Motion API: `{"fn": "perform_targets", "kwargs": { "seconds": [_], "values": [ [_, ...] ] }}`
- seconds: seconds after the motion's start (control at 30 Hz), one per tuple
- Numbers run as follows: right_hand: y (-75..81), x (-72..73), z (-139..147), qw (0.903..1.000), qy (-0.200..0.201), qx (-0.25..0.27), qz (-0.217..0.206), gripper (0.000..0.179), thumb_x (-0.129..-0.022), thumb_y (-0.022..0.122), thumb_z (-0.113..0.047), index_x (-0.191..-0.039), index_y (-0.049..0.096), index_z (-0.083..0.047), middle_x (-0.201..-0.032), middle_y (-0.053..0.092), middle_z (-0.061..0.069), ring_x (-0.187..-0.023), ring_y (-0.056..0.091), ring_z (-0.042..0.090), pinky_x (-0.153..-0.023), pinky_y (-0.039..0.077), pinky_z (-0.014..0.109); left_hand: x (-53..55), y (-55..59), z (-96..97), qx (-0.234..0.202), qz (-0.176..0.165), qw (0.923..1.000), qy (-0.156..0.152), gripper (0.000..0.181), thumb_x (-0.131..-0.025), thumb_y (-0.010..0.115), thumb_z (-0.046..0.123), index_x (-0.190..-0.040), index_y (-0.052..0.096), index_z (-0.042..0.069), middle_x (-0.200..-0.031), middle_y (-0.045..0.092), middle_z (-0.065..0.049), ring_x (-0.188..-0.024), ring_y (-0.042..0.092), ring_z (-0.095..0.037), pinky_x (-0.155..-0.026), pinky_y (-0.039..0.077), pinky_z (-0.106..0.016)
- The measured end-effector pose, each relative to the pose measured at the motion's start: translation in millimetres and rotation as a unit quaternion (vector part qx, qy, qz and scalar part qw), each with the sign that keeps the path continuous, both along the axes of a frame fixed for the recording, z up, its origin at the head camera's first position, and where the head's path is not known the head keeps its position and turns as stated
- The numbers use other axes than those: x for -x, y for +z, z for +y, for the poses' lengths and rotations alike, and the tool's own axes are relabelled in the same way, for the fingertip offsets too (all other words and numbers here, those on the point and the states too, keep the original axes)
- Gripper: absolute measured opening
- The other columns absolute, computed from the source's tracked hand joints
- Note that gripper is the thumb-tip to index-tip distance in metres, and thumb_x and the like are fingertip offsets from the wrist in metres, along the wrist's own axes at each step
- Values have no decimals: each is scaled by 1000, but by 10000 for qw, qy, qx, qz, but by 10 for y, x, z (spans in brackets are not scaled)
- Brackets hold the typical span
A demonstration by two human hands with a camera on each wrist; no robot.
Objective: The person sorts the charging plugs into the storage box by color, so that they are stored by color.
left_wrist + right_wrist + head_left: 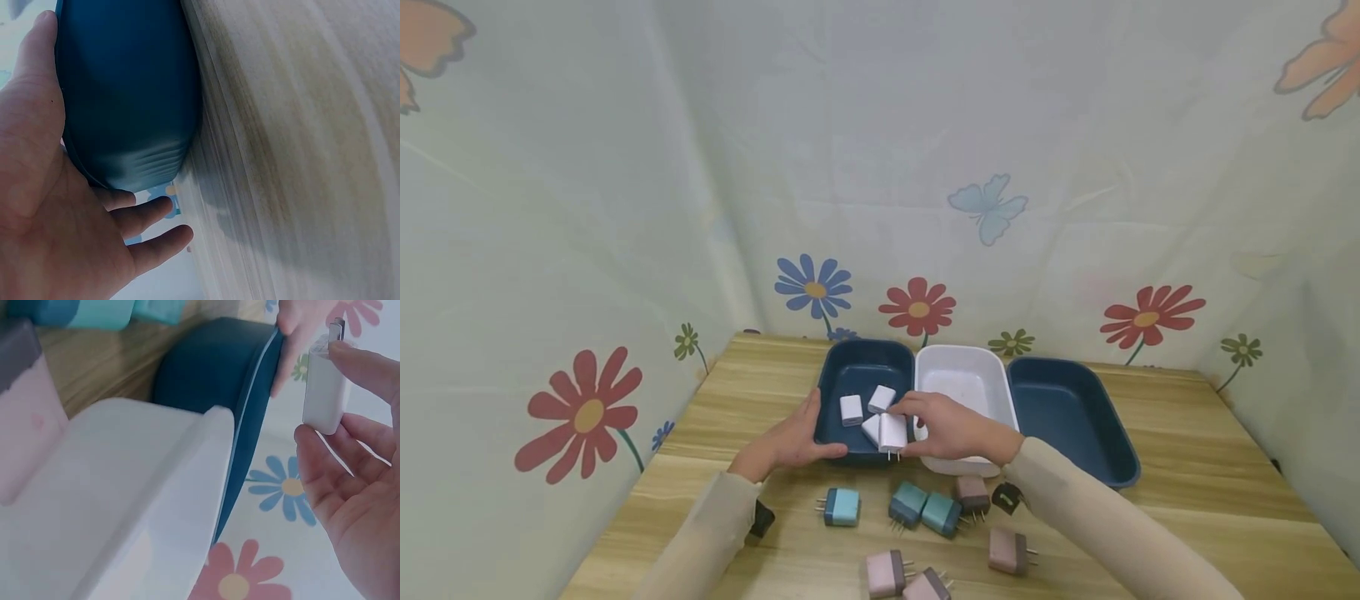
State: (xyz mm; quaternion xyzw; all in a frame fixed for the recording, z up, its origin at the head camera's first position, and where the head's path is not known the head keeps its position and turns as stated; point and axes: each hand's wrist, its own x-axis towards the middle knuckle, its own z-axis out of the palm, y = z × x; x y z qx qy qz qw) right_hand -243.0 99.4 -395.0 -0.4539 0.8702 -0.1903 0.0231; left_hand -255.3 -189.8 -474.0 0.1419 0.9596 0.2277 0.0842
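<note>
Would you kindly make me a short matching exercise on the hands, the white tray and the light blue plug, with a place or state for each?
Things:
1. Left hand
2. Right hand
3. White tray
4. Light blue plug

Places and states:
A. Between the left dark blue tray and the right dark blue tray
B. Lying on the wooden table
C. Touching the left edge of the left dark blue tray
D. Pinching a white plug

Pairs: 1-C, 2-D, 3-A, 4-B
</note>
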Motion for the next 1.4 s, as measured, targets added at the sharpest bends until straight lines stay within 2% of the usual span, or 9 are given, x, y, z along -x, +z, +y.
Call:
{"fn": "perform_targets", "kwargs": {
  "seconds": [0.2,0.4,0.73,1.2,1.4],
  "values": [
    [-12,142,-20,9993,-255,87,-264,52,-78,78,-27,-123,60,-8,-111,60,2,-92,58,23,-76,50,23,2,12,-1,55,-110,9999,60,120,-75,66,64,-150,-5,1,-156,0,-19,-142,10,-30,-111,19,-43],
    [-23,225,-74,9974,-460,-96,-545,52,-80,76,-30,-124,59,-9,-114,60,1,-96,59,22,-81,49,26,-2,9,-1,-13,-74,10000,23,119,-76,66,63,-149,-3,-1,-155,1,-21,-141,11,-33,-111,19,-46],
    [-88,299,-187,9978,-374,-265,-481,48,-80,76,-28,-119,58,-6,-104,59,1,-92,57,19,-81,48,28,-12,24,2,-79,-22,10000,26,120,-76,67,63,-150,-3,0,-156,2,-20,-141,12,-33,-111,20,-47],
    [-159,387,-354,9945,-646,-396,-727,50,-80,77,-26,-123,59,-8,-115,60,4,-101,57,21,-88,48,29,14,-32,-20,-74,-20,10000,15,120,-75,65,65,-150,-4,1,-156,1,-19,-141,13,-32,-110,21,-47],
    [-221,424,-418,9939,-580,-479,-800,51,-79,78,-27,-123,60,-10,-114,60,2,-101,58,21,-87,48,27,9,-26,-20,-151,-8,9999,4,121,-74,66,65,-150,-3,1,-156,2,-19,-141,14,-33,-110,22,-47]
  ]
}}
